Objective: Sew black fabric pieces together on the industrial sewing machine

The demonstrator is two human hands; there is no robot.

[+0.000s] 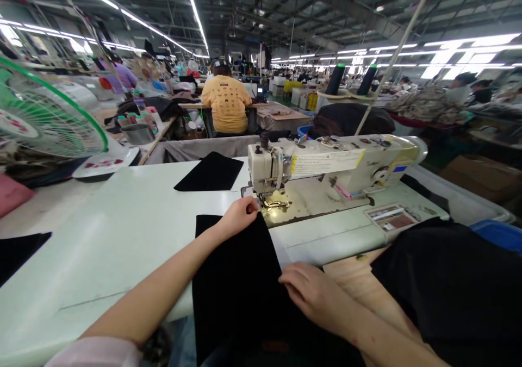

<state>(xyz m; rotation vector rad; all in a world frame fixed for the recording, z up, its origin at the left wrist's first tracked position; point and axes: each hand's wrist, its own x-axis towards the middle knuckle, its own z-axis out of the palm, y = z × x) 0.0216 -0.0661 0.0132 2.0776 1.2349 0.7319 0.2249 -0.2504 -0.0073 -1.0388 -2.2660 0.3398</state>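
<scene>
A long piece of black fabric [240, 285] runs from the sewing machine [267, 166] over the table's front edge toward my lap. My left hand [241, 215] pinches its far edge, close beside the needle area. Lower down, my right hand [304, 291] grips the fabric's right edge between thumb and fingers. The machine's presser foot [265, 199] is just right of my left fingertips; whether it presses on the fabric I cannot tell. Behind my left hand, another black fabric piece [212, 171] lies flat on the pale table [122, 231].
A dark cloth pile [452, 280] lies at the right over a wooden board [354, 280]. More black fabric [20, 253] sits at the left edge, near a green fan [49, 111]. Thread cones [335, 80] stand behind the machine. A person in a yellow shirt [226, 103] sits ahead.
</scene>
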